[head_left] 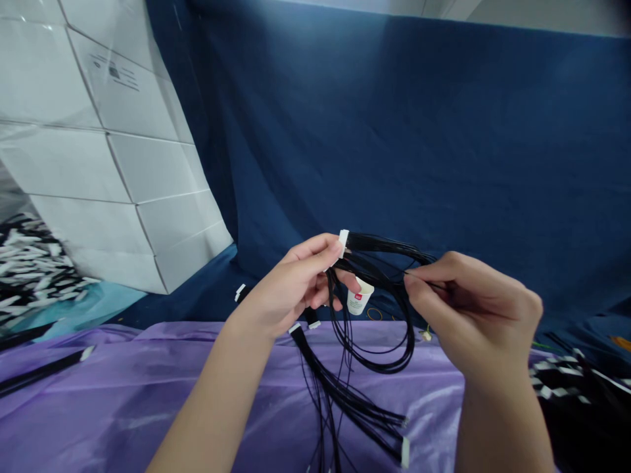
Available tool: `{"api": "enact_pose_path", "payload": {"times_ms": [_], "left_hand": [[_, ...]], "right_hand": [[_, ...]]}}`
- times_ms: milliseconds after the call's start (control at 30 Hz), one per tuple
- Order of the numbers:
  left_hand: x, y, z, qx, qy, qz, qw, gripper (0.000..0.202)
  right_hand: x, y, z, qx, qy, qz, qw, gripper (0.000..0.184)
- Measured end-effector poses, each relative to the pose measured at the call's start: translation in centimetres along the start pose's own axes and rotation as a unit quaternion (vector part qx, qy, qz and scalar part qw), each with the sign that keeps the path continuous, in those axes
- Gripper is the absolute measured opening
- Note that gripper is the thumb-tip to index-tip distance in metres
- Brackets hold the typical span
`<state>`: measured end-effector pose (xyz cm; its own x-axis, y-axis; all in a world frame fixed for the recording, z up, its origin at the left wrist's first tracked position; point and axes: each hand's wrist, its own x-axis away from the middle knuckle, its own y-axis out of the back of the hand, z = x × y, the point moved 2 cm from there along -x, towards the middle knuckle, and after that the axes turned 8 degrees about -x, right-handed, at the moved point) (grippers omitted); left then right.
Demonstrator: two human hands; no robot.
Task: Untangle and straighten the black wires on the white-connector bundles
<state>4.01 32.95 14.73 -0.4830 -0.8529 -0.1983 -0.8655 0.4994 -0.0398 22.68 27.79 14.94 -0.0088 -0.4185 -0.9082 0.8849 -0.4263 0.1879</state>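
Observation:
My left hand (308, 276) pinches the white connector end of a black wire harness (379, 243) in the air, thumb over the connector. Its wires run to the right and loop down below the hand. Thumb and forefinger of my right hand (463, 295) are closed on thin black wires of the same harness; how many they hold I cannot make out. Below, another black harness (340, 387) with white connectors lies on the purple sheet (187, 394), some loose wires crossing it.
A white paper cup (359, 297) stands behind my hands. White boxes (167, 171) are stacked at the left beside a heap of connectors (37, 263). More black harnesses (566, 387) lie at the right. A dark blue cloth (419, 131) hangs behind.

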Motion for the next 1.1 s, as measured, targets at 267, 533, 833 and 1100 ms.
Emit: {"api": "enact_pose_path", "payload": {"times_ms": [267, 533, 833, 1100], "left_hand": [[-0.1, 0.1, 0.1, -0.004, -0.001, 0.0, 1.0, 0.023], [-0.2, -0.9, 0.5, -0.014, 0.004, 0.032, 0.999, 0.025], [-0.2, -1.0, 0.7, 0.015, 0.01, 0.043, 0.999, 0.023], [0.0, -1.1, 0.3, 0.025, 0.005, 0.048, 0.998, 0.022]], "right_hand": [[-0.1, 0.1, -0.5, 0.034, 0.044, 0.025, 0.998, 0.016], [-0.1, -1.0, -0.5, 0.057, 0.119, 0.022, 0.991, 0.016], [-0.2, -1.3, -0.5, 0.074, 0.122, 0.018, 0.99, 0.014], [-0.1, -1.6, -0.5, 0.062, 0.115, 0.011, 0.991, 0.014]]}}
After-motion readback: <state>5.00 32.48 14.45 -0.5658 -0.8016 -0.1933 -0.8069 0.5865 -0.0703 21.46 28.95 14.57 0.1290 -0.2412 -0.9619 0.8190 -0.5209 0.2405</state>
